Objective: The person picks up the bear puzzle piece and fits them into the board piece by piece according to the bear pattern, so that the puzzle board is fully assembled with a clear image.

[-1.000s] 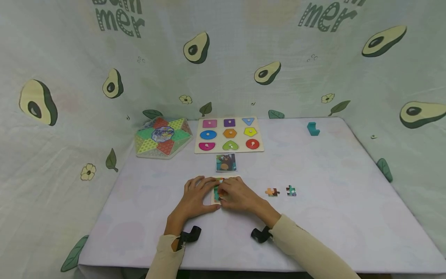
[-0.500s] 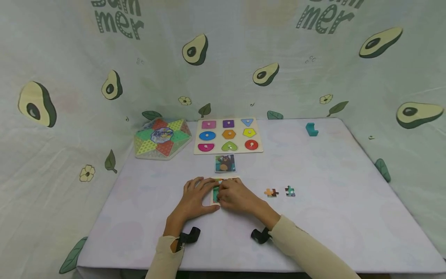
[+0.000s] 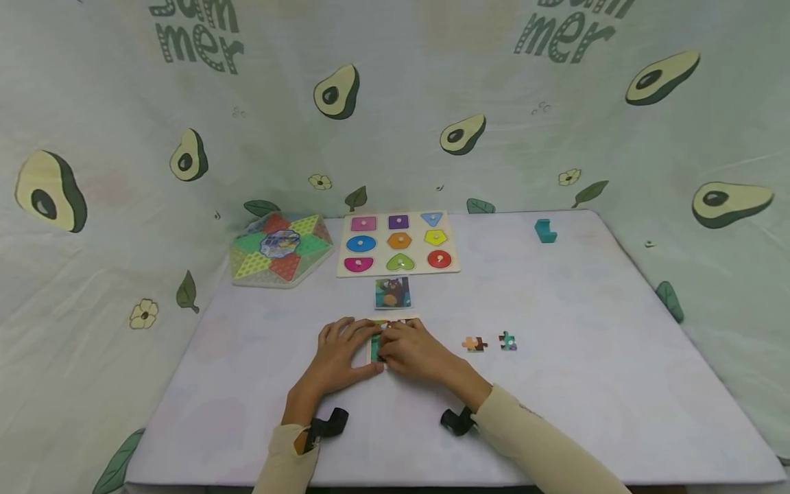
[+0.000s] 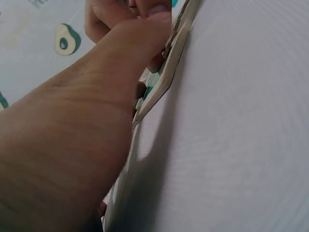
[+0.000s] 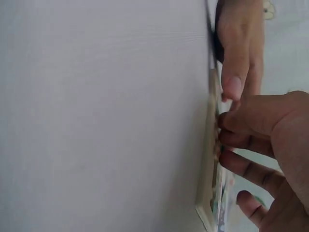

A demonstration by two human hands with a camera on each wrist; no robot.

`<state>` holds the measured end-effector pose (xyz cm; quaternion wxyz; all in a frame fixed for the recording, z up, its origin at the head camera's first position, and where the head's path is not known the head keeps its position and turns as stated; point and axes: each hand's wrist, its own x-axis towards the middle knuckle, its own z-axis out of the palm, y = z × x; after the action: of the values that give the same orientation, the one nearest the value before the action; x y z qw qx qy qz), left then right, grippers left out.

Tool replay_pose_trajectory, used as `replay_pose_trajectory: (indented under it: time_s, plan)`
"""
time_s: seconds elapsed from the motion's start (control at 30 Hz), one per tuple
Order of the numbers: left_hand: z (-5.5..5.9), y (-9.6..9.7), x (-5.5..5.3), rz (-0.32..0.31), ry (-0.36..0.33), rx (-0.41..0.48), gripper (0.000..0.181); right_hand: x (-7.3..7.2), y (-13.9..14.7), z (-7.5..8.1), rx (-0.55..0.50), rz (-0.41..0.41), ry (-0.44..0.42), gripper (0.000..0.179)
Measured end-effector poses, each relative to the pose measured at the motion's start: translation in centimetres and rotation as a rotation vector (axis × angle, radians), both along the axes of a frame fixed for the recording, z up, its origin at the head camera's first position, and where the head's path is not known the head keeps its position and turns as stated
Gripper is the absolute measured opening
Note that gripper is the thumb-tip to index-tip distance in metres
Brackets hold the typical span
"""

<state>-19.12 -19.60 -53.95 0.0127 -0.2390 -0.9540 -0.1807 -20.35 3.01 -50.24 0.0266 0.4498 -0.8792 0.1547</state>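
A small square jigsaw board (image 3: 375, 348) with a pale wooden rim lies in front of me, partly covered by both hands. My left hand (image 3: 336, 357) rests along its left side, fingers stretched over the far corner and thumb at the near edge. Over the middle, my right hand (image 3: 416, 351) bends down with thumb and fingertips close together on a puzzle piece, mostly hidden beneath them. The right wrist view shows these fingertips right at the face of the board (image 5: 205, 193). Two loose pieces, one orange and brown (image 3: 474, 344), the other teal (image 3: 508, 341), lie to the right.
A bear picture card (image 3: 392, 293) lies just beyond the board. Behind it are a wooden shape puzzle (image 3: 398, 243) with knobbed pieces and a hexagonal box (image 3: 280, 250) of coloured tiles. A teal block (image 3: 546, 231) sits at the back right.
The right hand's fingers have shifted slightly over the board, covering an orange patch seen earlier. The left hand keeps its place. The whole view has drifted a little.
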Motion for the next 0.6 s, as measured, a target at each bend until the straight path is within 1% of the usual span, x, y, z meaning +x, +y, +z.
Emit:
replay_pose_trajectory:
  time_s: [0.13, 0.23, 0.3, 0.47, 0.6]
  plan:
    - [-0.1, -0.1, 0.5, 0.002, 0.013, 0.044, 0.055, 0.4, 0.7, -0.1, -0.025, -0.026, -0.105, 0.019]
    - [-0.2, -0.2, 0.7, 0.003, 0.021, 0.058, 0.051, 0.7, 1.9, 0.0, -0.081, -0.068, -0.157, 0.023]
    - [-0.3, -0.2, 0.7, 0.006, 0.026, 0.063, 0.050, 0.8, 3.0, 0.1, -0.126, -0.094, -0.159, 0.022]
    - [-0.4, -0.1, 0.3, 0.006, 0.030, 0.069, 0.050, 0.5, 6.6, 1.0, -0.213, -0.151, -0.103, 0.020]
    - [-0.4, 0.1, -0.2, 0.008, 0.030, 0.062, 0.051, 0.0, 9.5, 1.5, -0.225, -0.200, -0.050, 0.020]
